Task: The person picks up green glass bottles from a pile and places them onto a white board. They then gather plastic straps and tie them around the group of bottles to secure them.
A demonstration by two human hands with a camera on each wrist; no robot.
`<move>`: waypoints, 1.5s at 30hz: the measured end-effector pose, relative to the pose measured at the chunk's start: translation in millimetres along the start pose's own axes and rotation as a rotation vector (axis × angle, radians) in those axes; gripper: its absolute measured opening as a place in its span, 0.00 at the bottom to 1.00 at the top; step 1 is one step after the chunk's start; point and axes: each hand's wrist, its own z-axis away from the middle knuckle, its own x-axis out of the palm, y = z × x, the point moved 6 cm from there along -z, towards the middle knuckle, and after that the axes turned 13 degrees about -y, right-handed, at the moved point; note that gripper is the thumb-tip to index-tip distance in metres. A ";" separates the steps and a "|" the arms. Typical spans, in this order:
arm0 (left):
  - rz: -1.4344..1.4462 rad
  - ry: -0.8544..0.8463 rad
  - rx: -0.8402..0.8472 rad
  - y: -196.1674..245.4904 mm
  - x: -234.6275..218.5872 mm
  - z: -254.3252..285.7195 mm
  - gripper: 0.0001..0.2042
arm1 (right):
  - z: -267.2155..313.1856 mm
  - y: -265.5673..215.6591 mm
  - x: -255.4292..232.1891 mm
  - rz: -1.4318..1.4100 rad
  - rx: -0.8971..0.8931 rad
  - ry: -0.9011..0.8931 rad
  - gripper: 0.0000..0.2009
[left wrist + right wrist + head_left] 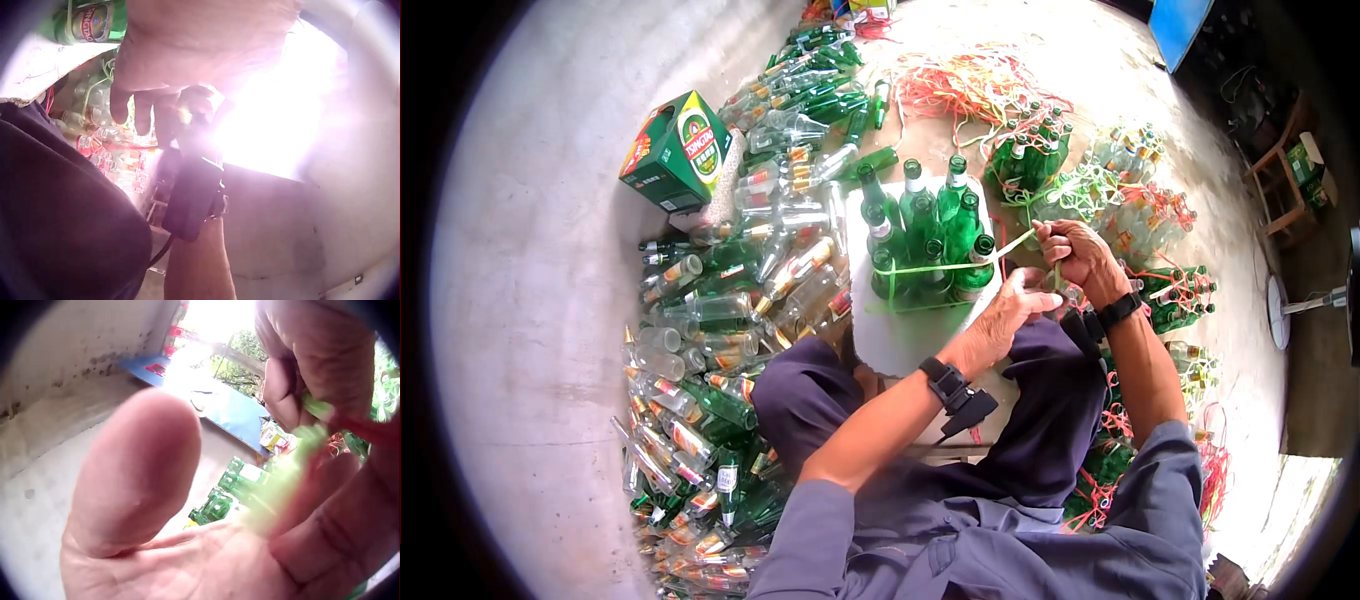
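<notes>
A cluster of green glass bottles stands upright on a white board in front of the person. A light green strap runs around the bottles below their necks and leads off to the right. At the strap's end, the right hand grips it with curled fingers. Just below, the left hand reaches in from the left, its fingertips close to the right hand. In the right wrist view, the left hand pinches the green strap, which crosses the right palm, blurred; the right thumb stands apart.
Clear and green bottles lie heaped along the left wall. A Tsingtao carton rests beside them. Loose red and green straps lie behind the board. Strapped bottle bundles stand on the right, near a fan.
</notes>
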 end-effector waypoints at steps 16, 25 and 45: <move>0.210 0.003 -0.118 157.2 -58.7 95.3 0.10 | -16.5 2.9 -11.6 -0.198 -0.079 -0.244 0.21; 0.344 0.249 0.078 188.5 -193.0 84.6 0.11 | -28.1 -11.4 7.9 0.131 -0.326 -0.093 0.24; -0.245 0.585 -0.543 61.1 -284.8 156.6 0.12 | -87.8 7.3 -5.1 0.248 -0.143 -0.006 0.22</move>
